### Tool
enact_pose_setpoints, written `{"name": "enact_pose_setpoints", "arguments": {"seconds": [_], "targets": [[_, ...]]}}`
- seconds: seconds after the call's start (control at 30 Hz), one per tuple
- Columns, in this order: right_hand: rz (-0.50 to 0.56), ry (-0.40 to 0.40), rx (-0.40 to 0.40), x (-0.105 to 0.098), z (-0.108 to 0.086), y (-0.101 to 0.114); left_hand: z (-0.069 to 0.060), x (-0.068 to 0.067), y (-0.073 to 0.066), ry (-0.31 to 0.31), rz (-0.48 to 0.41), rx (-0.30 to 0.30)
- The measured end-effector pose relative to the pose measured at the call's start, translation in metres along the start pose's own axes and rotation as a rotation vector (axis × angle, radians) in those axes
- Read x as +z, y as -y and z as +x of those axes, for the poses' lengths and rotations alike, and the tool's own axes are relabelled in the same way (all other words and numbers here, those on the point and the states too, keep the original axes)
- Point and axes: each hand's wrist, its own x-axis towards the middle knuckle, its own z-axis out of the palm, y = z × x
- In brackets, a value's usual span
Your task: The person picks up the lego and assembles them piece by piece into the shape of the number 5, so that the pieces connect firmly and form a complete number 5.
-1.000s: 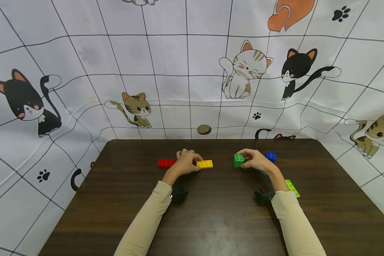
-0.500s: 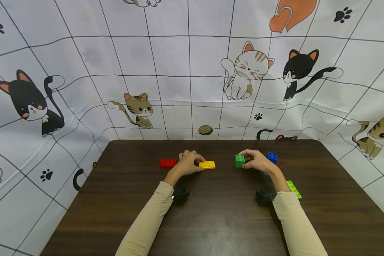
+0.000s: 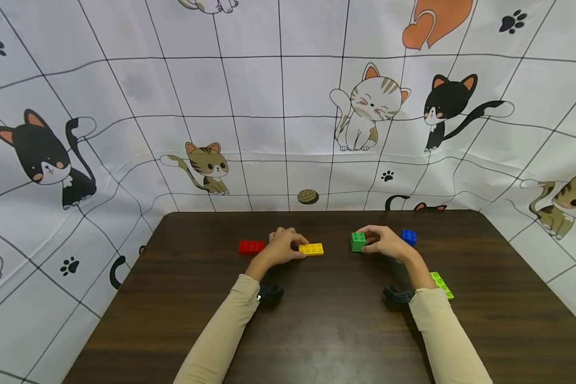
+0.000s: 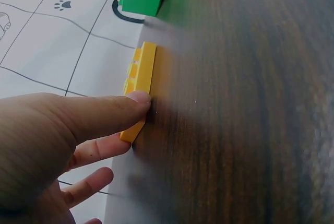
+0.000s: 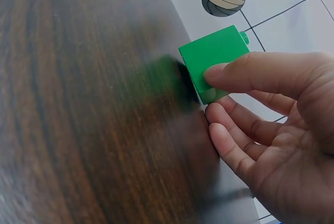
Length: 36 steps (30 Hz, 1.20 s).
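The left hand [image 3: 281, 247] pinches the left end of a flat yellow brick [image 3: 312, 249] between thumb and fingers. In the left wrist view the thumb lies along the near side of the yellow brick [image 4: 144, 70], low at the tabletop. To the right, the right hand [image 3: 385, 242] pinches a taller green brick [image 3: 357, 242], studs up. The right wrist view shows the thumb pressed on the side of the green brick [image 5: 216, 57], with a fingertip behind its lower edge. A gap separates the yellow and green bricks.
A red brick [image 3: 251, 247] lies left of the left hand. Behind the right hand is a blue brick [image 3: 408, 237], and a lime brick [image 3: 441, 285] sits beside the right forearm, partly covered by it. The dark table [image 3: 317, 330] ends at a cat-print cloth [image 3: 249, 85].
Over the last second the yellow brick and left hand have shifted very slightly right in view. Both grips are unchanged.
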Motion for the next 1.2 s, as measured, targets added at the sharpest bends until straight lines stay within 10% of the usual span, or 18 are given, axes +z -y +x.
{"name": "enact_pose_setpoints", "arguments": {"seconds": [1.2], "targets": [[-0.001,-0.032,-0.033,0.005,0.000,0.021,-0.003,0.003,-0.002,-0.050,-0.071,-0.009]]}}
